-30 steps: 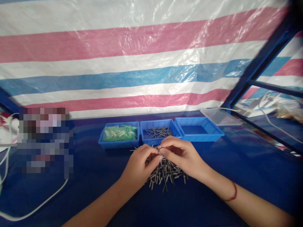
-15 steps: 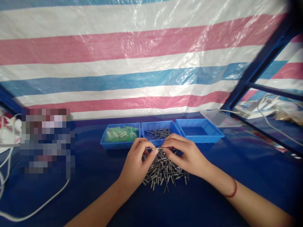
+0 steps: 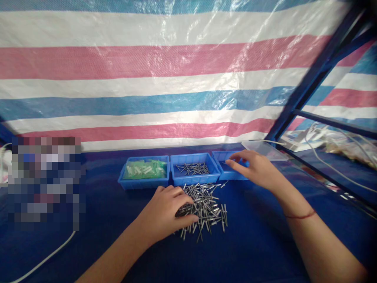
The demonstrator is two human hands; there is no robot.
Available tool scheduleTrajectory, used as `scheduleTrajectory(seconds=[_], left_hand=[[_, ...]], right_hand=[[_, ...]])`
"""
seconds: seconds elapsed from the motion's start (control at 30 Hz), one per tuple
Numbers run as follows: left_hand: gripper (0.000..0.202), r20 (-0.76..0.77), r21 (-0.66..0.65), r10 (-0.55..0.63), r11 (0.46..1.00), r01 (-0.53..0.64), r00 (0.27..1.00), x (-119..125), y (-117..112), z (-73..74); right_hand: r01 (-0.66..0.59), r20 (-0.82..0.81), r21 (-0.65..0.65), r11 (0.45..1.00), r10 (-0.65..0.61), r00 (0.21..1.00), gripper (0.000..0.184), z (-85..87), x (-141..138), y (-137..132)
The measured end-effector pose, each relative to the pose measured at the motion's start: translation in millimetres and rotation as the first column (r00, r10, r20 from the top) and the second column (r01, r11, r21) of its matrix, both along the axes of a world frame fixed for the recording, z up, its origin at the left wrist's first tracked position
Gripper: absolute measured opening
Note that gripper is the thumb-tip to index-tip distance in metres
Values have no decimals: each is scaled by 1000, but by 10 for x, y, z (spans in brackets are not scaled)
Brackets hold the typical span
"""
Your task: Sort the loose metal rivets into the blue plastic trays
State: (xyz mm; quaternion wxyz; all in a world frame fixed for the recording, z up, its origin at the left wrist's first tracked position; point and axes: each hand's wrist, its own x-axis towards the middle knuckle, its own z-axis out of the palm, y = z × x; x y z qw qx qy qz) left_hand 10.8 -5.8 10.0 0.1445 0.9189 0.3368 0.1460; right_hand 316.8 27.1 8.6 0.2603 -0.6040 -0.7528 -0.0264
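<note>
Hovering at the right tray (image 3: 225,174), the right hand (image 3: 255,167) brings thumb and forefinger close at the tips; a thin sliver (image 3: 224,162) shows there, but whether they clamp it cannot be told. The left hand (image 3: 166,210) curves over the left edge of the rivet pile (image 3: 207,204), thumb and fingers apart. The pile lies loose on the table (image 3: 235,243), just in front of the middle tray (image 3: 194,181). Caution: a sliver pinched only by its end may slip and fall outside the rim. Pressing into the tangled pile may scatter its outer pieces.
</note>
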Motion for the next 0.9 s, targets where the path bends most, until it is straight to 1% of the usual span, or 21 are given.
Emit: scheduleTrajectory(seconds=[0.07, 0.13, 0.2, 0.27, 0.37, 0.4, 0.47, 0.5, 0.53, 0.57, 0.63, 0.7, 0.8, 0.9], left_hand=[[26, -20, -19, -8, 1000, 8, 1000, 6, -10, 5], [25, -22, -5, 0, 1000, 0, 1000, 11, -9, 0], [23, -6, 50, 24, 998, -23, 1000, 8, 8, -14], [20, 31, 142, 73, 987, -77, 997, -9, 41, -36], [21, 95, 290, 189, 934, -209, 977, -54, 113, -72], [21, 105, 325, 223, 913, -246, 969, -70, 137, -81], [22, 114, 365, 257, 888, -280, 960, -93, 173, -91], [22, 118, 372, 261, 883, -286, 958, -98, 182, -92], [22, 124, 373, 258, 883, -286, 958, -99, 183, -89], [22, 132, 370, 252, 885, -284, 959, -95, 178, -85], [21, 146, 355, 235, 894, -273, 961, -81, 153, -76], [19, 148, 334, 217, 907, -255, 965, -64, 124, -67], [17, 135, 301, 199, 925, -232, 971, -47, 100, -59], [16, 135, 279, 190, 935, -221, 973, -42, 102, -57]], right_hand=[[-44, -11, -76, 996, 43, 999, 37, -16, -60, -16], [-85, -15, -136, 987, 83, 996, 38, -28, -135, -31], [-120, -31, -173, 978, 116, 993, 33, -31, -192, -35], [-137, -61, -193, 971, 128, 990, 28, -23, -219, -30], [-152, -89, -218, 964, 136, 987, 24, 19, -218, -32], [-149, -89, -199, 969, 134, 987, 24, 42, -211, -44], [-135, -91, -139, 981, 123, 988, 23, 103, -197, -91], [-136, -93, -132, 982, 124, 988, 21, 135, -192, -126], [-146, -91, -154, 977, 133, 987, 20, 165, -190, -166], [-164, -82, -206, 965, 150, 985, 19, 188, -194, -206], [-187, -39, -351, 917, 185, 982, 19, 204, -222, -273], [-154, 33, -443, 883, 188, 982, 19, 172, -274, -302], [-59, 159, -471, 880, 150, 976, 24, 72, -365, -282], [26, 276, -459, 888, 115, 954, 20, -11, -427, -259]])
